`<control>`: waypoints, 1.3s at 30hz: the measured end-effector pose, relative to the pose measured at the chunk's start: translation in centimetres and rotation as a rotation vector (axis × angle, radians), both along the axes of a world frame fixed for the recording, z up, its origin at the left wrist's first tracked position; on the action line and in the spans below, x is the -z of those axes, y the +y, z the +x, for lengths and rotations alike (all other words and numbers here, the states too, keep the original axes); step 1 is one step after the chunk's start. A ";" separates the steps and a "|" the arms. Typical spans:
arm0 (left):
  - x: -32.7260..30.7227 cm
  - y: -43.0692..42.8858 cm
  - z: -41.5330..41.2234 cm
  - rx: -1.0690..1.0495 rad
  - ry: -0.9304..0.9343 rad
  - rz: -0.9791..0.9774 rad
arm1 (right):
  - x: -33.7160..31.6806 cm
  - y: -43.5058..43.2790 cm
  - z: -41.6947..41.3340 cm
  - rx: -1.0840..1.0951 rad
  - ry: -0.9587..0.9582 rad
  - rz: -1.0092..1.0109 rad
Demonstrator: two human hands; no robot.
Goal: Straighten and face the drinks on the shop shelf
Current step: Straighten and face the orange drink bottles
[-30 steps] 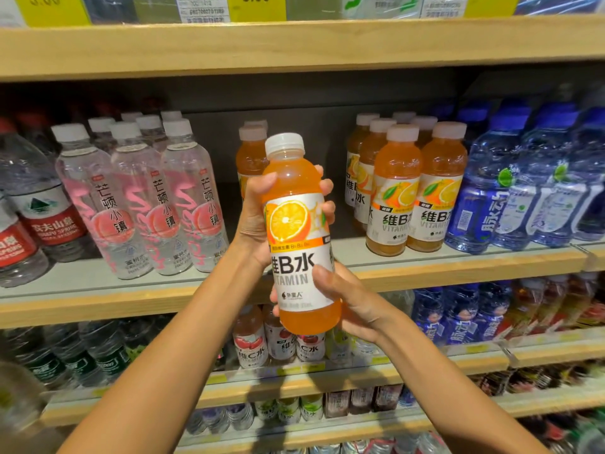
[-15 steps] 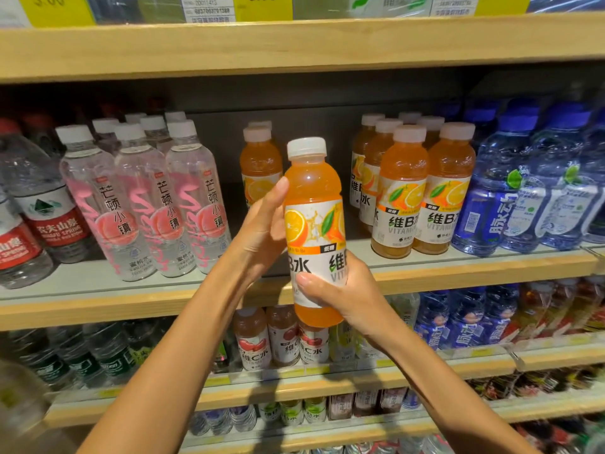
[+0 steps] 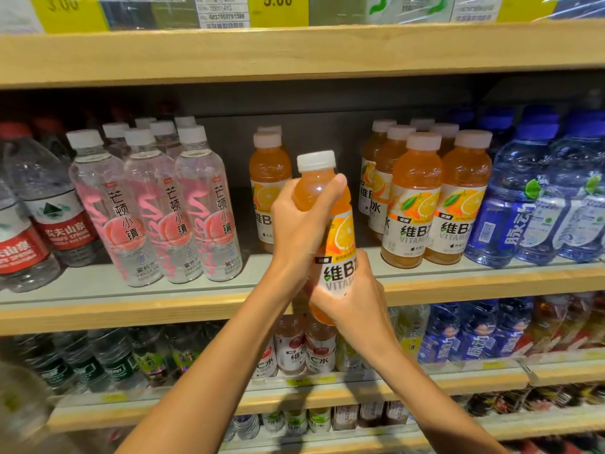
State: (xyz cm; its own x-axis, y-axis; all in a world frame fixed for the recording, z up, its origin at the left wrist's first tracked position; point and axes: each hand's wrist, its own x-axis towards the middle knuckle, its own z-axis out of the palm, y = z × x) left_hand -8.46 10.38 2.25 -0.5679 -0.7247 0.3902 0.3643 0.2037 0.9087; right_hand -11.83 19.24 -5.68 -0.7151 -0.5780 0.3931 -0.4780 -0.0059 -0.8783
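An orange vitamin drink bottle (image 3: 337, 244) with a white cap is held upright in front of the middle shelf (image 3: 131, 314), label facing me. My left hand (image 3: 301, 224) wraps its upper body just under the cap. My right hand (image 3: 350, 296) grips its lower half and hides the base. The bottle hangs before a gap in the orange row, between a lone pair of orange bottles (image 3: 268, 188) at the back left and a group of the same drink (image 3: 425, 198) to the right.
Pink-labelled clear bottles (image 3: 157, 204) and red-labelled water bottles (image 3: 42, 211) stand left of the gap. Blue drink bottles (image 3: 537, 198) fill the right. A wooden shelf with price tags (image 3: 278, 4) runs above. Lower shelves hold several more drinks (image 3: 304, 348).
My left hand moved from the bottle's side to grip it near the neck. The bottle turned so its label faces front, and shifted slightly forward and right toward the shelf gap.
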 end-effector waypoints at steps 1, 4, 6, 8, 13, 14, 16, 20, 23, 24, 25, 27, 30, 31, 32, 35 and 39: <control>-0.1 -0.1 -0.1 0.002 0.011 0.004 | 0.0 0.1 -0.1 -0.030 -0.005 -0.007; -0.5 -1.0 -0.1 0.069 0.022 0.035 | -0.6 0.6 -0.9 -0.190 -0.120 -0.051; -0.9 -1.7 0.0 0.168 0.020 0.112 | -1.1 0.9 -1.9 -0.341 -0.257 -0.075; -1.2 -2.2 0.0 0.297 0.009 0.192 | -1.7 1.2 -2.6 -0.490 -0.389 -0.069; -1.4 -3.5 0.0 0.669 -0.003 0.249 | -2.3 0.9 -3.2 -0.667 -0.465 0.004; -1.3 -3.5 0.0 0.730 0.007 0.258 | -2.3 0.7 -3.0 -0.654 -0.437 0.007; -1.0 -3.7 -0.1 0.820 0.021 0.267 | -2.3 0.3 -2.6 -0.617 -0.374 -0.010; -0.4 -4.6 0.3 0.738 -0.004 0.214 | -2.2 -0.4 -2.2 -0.534 -0.287 -0.018; 1.0 -5.2 1.1 0.442 -0.090 0.108 | -2.2 -1.2 -2.7 -0.462 -0.234 -0.035; 1.9 -5.2 1.5 0.348 -0.093 0.089 | -2.2 -1.5 -2.9 -0.439 -0.218 -0.046; 2.9 -5.3 2.1 0.250 -0.081 0.050 | -2.3 -1.9 -3.3 -0.417 -0.201 -0.058; 5.3 -5.8 3.5 0.051 -0.091 -0.213 | -2.4 -2.6 -4.0 -0.379 -0.163 -0.073; 9.0 -7.1 5.9 -0.193 -0.221 -0.808 | -2.2 -4.2 -5.0 -0.333 -0.122 -0.057; 9.9 -7.7 6.5 -0.237 -0.245 -0.991 | -2.1 -4.7 -5.2 -0.322 -0.120 -0.053; 10.5 -8.2 6.9 -0.270 -0.257 -1.158 | -1.9 -5.3 -5.3 -0.314 -0.118 -0.052; 11.7 -9.5 7.5 -0.323 -0.269 -1.531 | -1.2 -6.8 -5.2 -0.296 -0.119 -0.039; 12.7 -10.7 7.3 -0.368 -0.243 -1.724 | -0.5 -8.4 -4.7 -0.297 -0.150 -0.012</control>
State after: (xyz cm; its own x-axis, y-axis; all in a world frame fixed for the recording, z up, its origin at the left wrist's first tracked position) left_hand -1.16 -0.32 -10.45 -0.6410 0.2845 0.7129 -0.0127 0.9247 -0.3805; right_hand -16.48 10.84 -5.19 -0.5668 -0.7655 0.3046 -0.3196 -0.1365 -0.9377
